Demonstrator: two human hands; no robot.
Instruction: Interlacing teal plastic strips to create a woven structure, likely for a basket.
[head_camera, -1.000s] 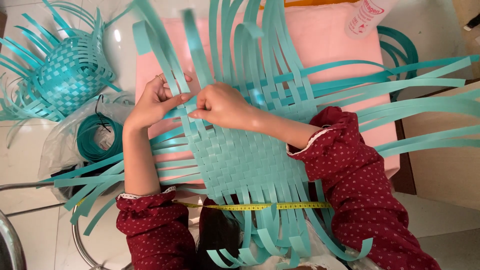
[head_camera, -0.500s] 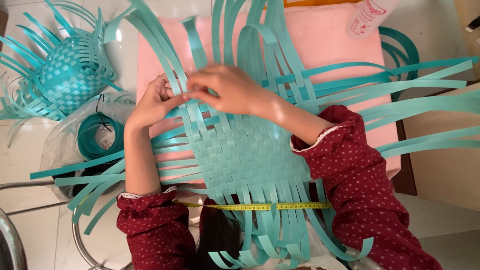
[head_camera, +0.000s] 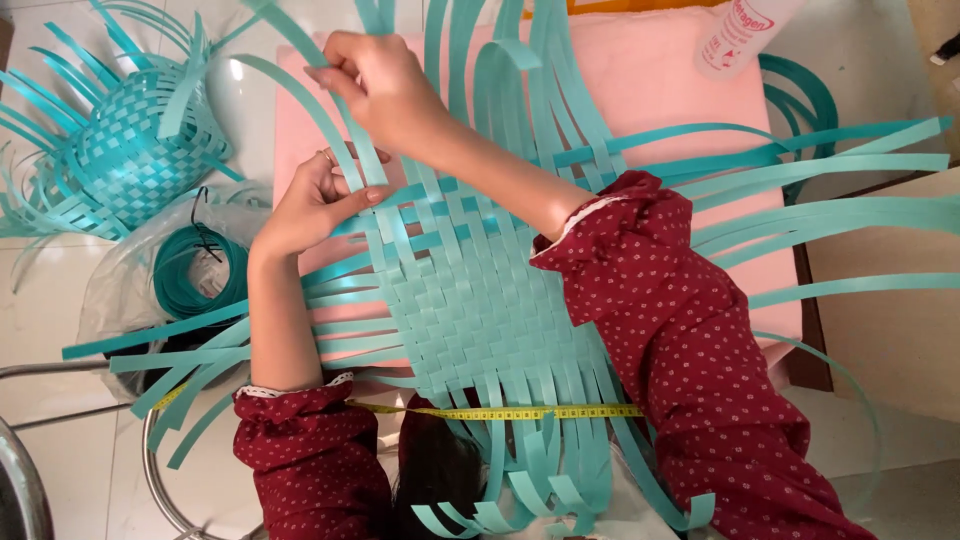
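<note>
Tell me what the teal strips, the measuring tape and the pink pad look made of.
Teal strips: likely plastic strapping, smooth with a slight sheen, springing into curves.
Measuring tape: soft yellow vinyl or cloth, lying limp.
Pink pad: probably foam or a fabric cushion, matte; hard to tell which.

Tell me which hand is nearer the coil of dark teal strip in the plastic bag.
Left. The left hand presses the woven mat's edge just right of the coil. The right hand is raised higher up, pulling a strip, farther from it.
</note>
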